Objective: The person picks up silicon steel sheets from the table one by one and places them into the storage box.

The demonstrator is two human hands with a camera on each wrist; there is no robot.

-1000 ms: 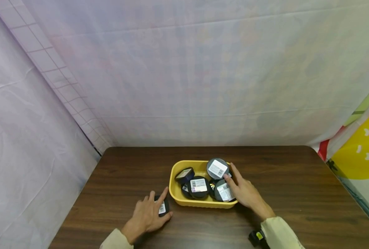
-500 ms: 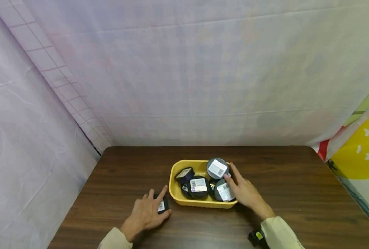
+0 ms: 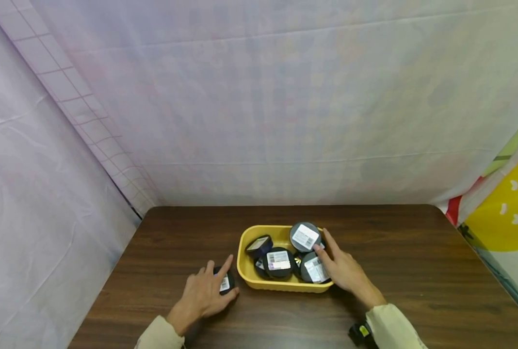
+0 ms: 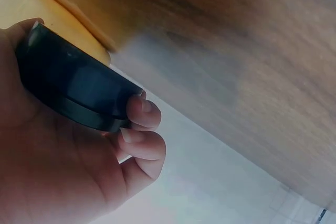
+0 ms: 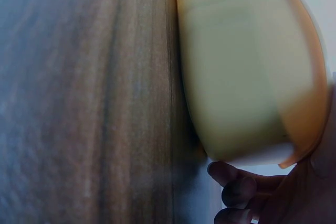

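Observation:
My left hand (image 3: 202, 295) grips a roll of black tape (image 4: 79, 80), just left of the yellow basket (image 3: 285, 286). The roll's white label (image 3: 225, 284) shows between thumb and index finger in the head view; the left wrist view shows fingertips (image 4: 144, 111) curled on its edge. At the basket's right end, my right hand (image 3: 348, 269) holds the wall, thumb over the rim and fingers outside. The right wrist view has those fingers (image 5: 239, 192) curled by the wall. Inside the basket lie several more labelled tape rolls, among them a black one (image 3: 278, 267) and a grey one (image 3: 305, 228).
The basket stands on a dark brown wooden table (image 3: 189, 228). A pale cloth (image 3: 259, 121) hangs behind the table's far edge. A small black object with a yellow-green label (image 3: 364, 330) is beside the right sleeve (image 3: 394, 327).
My left hand has shifted slightly left and toward the table's far side with the tape roll. The right hand and the basket stay in place.

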